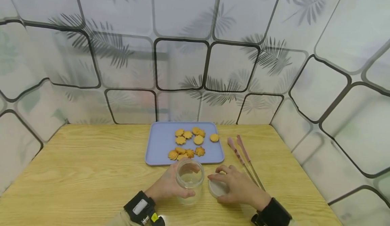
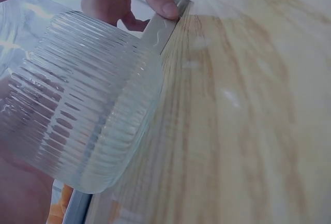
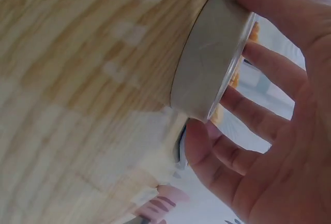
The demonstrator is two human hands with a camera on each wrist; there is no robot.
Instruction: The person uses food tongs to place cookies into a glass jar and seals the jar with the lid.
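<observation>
Toward the near edge of the worktop (image 1: 91,172), your left hand (image 1: 167,185) wraps the clear, ribbed glass jar (image 2: 98,94), while your right hand (image 1: 239,185) pinches the round, whitish lid (image 3: 204,53) just beside it. You're probably finishing the uncovering; next seems to call for freeing your right hand for the slim pink-and-silver tongs (image 1: 250,160), then the golden cookies (image 1: 198,140) on the pale-blue rectangular tray (image 1: 158,141) by the far edge.
</observation>
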